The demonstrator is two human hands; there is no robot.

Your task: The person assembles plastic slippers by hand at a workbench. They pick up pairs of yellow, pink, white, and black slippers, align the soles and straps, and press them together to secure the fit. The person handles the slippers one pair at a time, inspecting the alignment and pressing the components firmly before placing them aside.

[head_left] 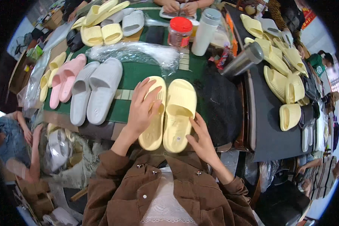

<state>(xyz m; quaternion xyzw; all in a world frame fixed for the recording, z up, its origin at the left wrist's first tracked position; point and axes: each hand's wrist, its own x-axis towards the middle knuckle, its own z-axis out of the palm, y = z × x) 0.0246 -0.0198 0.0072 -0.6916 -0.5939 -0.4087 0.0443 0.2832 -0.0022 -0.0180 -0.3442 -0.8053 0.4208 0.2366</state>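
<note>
Wears brown jacket (124, 205), open at front, with long sleeves (111, 167), metal snaps (140, 166) and one pale round button (144, 196); underneath, wears white top (165, 197) with lace trim (167, 219).

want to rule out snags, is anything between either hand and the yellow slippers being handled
Nothing visible does: the left hand lies across the left slipper, and the right hand touches the right slipper at its outer edge.

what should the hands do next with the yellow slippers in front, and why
Probably nudge the right yellow slipper gently against the left yellow slipper: the left hand lies over the left one's strap, the right hand touches the other's outer edge, and their toe tips sit apart.
</note>
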